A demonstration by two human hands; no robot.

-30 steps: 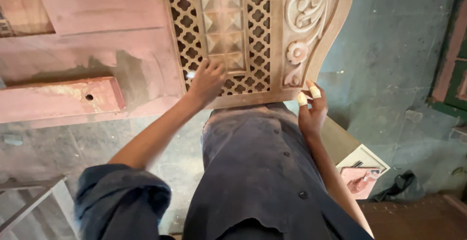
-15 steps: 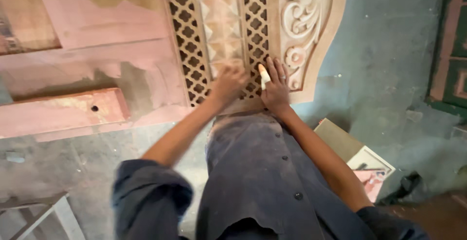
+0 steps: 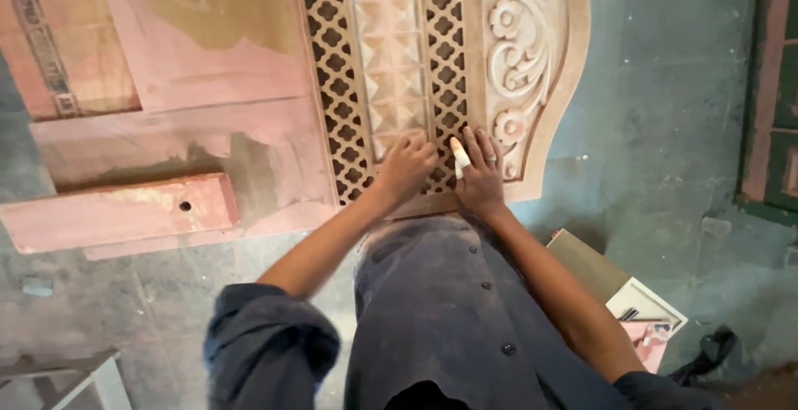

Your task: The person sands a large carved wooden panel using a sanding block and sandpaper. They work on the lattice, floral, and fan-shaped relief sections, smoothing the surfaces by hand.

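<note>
A tall carved wooden panel (image 3: 532, 69) lies flat in front of me, with lattice strips (image 3: 332, 86), a row of raised pyramids and a scroll of flowers. My left hand (image 3: 407, 167) rests on the lattice near the panel's lower edge, fingers curled under; anything beneath them is hidden. My right hand (image 3: 480, 176) lies right beside it, fingers spread flat on the lattice. A small white strip (image 3: 460, 155) sits along its forefinger; I cannot tell whether it is a wrap or a held piece. My dark shirt (image 3: 449, 310) fills the lower middle.
A pink-primed board (image 3: 216, 44) lies left of the panel, a pink wooden block with a hole (image 3: 116, 211) below it. A cardboard box with papers (image 3: 632, 302) sits on the grey concrete floor (image 3: 682, 127) at lower right. A pale frame corner (image 3: 75, 373) shows at lower left.
My right hand came in from the panel's right edge onto the lattice beside my left hand. My left hand shifted slightly right. The view moved closer to the panel.
</note>
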